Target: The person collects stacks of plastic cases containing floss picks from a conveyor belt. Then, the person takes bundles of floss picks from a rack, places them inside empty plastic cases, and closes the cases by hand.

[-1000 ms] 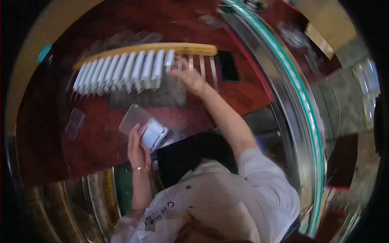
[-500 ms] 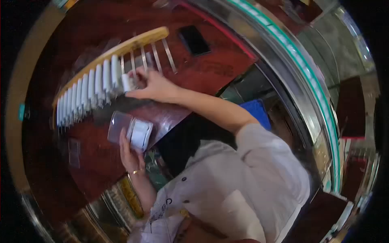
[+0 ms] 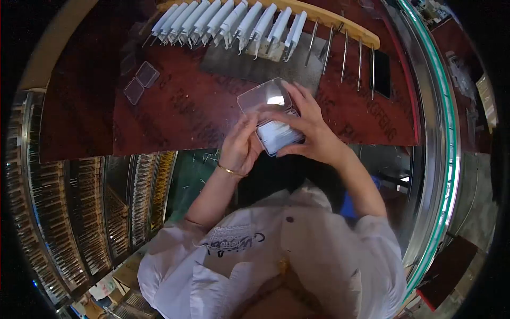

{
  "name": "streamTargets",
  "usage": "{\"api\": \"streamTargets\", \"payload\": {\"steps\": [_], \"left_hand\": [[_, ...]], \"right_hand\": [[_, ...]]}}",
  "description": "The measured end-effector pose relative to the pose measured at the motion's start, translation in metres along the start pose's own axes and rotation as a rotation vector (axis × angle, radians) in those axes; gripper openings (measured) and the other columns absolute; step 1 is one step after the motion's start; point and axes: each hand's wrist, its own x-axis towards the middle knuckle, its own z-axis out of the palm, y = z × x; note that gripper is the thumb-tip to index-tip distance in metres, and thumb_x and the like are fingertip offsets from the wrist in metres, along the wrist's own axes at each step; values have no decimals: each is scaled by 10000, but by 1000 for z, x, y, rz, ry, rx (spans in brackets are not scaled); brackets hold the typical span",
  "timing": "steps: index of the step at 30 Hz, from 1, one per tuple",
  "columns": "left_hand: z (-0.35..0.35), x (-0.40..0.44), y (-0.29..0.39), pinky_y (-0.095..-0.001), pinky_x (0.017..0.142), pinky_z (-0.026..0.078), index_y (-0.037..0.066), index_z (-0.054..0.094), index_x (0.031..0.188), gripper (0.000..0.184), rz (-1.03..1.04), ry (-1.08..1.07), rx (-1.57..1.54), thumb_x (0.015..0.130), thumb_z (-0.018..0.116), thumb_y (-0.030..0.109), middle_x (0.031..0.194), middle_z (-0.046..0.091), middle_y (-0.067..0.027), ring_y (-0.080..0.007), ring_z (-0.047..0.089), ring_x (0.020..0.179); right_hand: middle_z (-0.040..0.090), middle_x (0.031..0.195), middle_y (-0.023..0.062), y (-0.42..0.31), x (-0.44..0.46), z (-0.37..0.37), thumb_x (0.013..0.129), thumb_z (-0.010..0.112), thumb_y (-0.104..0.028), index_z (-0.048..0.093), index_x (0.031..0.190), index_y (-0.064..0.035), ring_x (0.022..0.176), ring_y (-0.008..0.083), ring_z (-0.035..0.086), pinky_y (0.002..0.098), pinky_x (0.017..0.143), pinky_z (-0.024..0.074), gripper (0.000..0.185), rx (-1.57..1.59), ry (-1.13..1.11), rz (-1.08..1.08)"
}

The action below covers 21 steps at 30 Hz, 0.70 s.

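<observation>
A small clear plastic box [image 3: 264,102] with its lid folded open is held over the table's front edge. White, flat-looking pieces [image 3: 277,136] lie inside it; their exact kind I cannot make out. My left hand [image 3: 241,143] grips the box by its left side, fingers curled. From the right my right hand [image 3: 314,127] reaches around the box, fingers at the lid and across the white pieces, thumb on the lower edge. Beyond the hands, a wooden bar with metal rods [image 3: 344,56] carries several white bundles [image 3: 234,22] on its left part; the right-hand rods are bare.
A black phone [image 3: 382,74] lies by the bar's right end. Another open clear box [image 3: 141,82] rests on the dark red table [image 3: 180,122]. Racks of rods [image 3: 95,207] stand at lower left. A metal rail with a green-edged strip [image 3: 449,133] curves along the right.
My right hand has come from the rack's rods down to the box in my left hand. The head view has turned, so the rack now appears higher and further right.
</observation>
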Motion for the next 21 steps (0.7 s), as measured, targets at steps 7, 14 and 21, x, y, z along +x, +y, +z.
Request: {"api": "streamTargets", "payload": {"steps": [7, 14, 21], "left_hand": [[2, -2, -13, -388, 968, 360, 15, 433, 1187, 296, 104, 19, -29, 904, 440, 103, 1176, 493, -150, -245, 449, 1137], [18, -38, -11, -357, 898, 380, 28, 429, 1116, 506, 842, -354, 1301, 695, 707, 70, 1111, 502, -164, -266, 485, 1054], [21, -36, -15, -319, 791, 442, -6, 453, 1024, 324, 705, -96, 1224, 768, 645, 44, 1025, 549, -167, -243, 561, 920]], "right_hand": [[429, 1257, 148, -12, -24, -14, 572, 799, -152, 386, 1300, -80, 1206, 264, 375, 365, 997, 303, 840, 402, -51, 181], [598, 918, 117, -30, -43, 0, 756, 678, -157, 392, 1276, -50, 858, 147, 568, 285, 772, 454, 603, 662, 179, 385], [614, 787, 120, -30, -42, -6, 905, 488, -221, 466, 1078, 2, 714, 165, 621, 279, 638, 474, 284, 474, 103, 462]]}}
